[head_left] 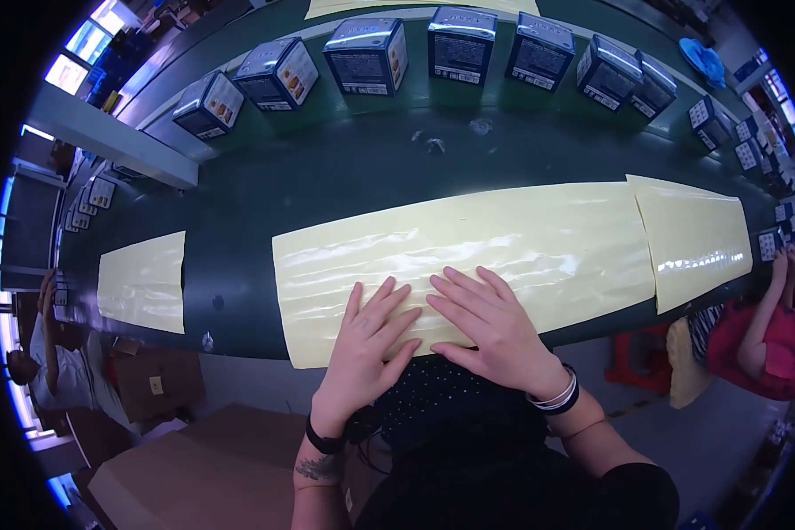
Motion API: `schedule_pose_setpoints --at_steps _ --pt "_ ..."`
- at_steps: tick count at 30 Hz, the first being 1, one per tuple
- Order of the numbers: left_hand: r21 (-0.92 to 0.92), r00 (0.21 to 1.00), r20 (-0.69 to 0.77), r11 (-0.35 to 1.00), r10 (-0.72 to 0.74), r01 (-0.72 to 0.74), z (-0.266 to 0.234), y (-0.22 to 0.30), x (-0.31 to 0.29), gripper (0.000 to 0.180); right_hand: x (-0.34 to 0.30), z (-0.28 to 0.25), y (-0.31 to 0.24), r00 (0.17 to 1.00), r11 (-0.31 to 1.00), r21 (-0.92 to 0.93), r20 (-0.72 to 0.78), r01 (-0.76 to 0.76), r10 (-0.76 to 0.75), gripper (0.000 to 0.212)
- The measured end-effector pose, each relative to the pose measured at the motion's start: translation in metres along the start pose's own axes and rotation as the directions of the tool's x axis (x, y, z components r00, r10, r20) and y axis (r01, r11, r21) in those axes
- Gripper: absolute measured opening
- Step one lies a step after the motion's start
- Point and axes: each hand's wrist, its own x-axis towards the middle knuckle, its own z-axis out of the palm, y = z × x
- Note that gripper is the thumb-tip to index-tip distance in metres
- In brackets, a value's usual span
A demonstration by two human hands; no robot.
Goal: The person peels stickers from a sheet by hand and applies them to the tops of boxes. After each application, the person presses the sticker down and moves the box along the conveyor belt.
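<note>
A long glossy pale-yellow sheet (539, 238) lies across the dark green table (327, 177) in front of me. My left hand (375, 340) rests on the sheet's near edge, fingers spread and pointing away. Beside it, my right hand (486, 322) lies flat on the same sheet, fingers outstretched, thumb toward the left hand. Neither hand holds anything. Light wrinkles and shine run over the sheet's surface to the left and middle. At its right end a second yellow sheet (698, 238) overlaps it.
Several blue printed boxes (462, 49) stand in a curved row along the far side. A smaller yellow sheet (141, 283) lies at the left. Cardboard boxes (159, 375) stand below the table at left. People sit at both sides, one in a red top (751, 353).
</note>
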Motion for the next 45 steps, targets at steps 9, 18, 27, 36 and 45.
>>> schedule_pose_setpoints --at_steps 9,18,27,36,45 --pt "-0.065 0.999 -0.028 0.998 0.025 -0.027 0.003 -0.003 0.005 0.031 -0.002 -0.002 0.007 0.997 0.992 -0.118 0.061 -0.038 0.045 0.038" --pt "-0.03 0.977 -0.167 0.99 0.129 -0.136 0.02 -0.008 0.014 0.019 -0.008 0.0 0.015 0.999 0.986 -0.168 -0.049 -0.02 0.012 0.033" --pt "-0.089 0.965 -0.226 0.984 0.134 -0.157 0.043 -0.036 -0.006 0.017 -0.018 0.026 0.027 0.988 0.995 -0.1 -0.153 -0.001 -0.014 0.032" --pt "-0.103 0.969 -0.158 0.973 0.191 -0.209 0.018 0.0 0.021 0.003 -0.02 0.019 0.032 0.98 0.997 -0.077 -0.196 0.024 -0.039 0.03" --pt "-0.798 0.953 -0.2 0.602 -0.23 -0.023 0.021 -0.048 -0.006 0.006 -0.026 0.014 0.035 0.993 1.0 0.009 -0.116 0.011 -0.01 0.032"
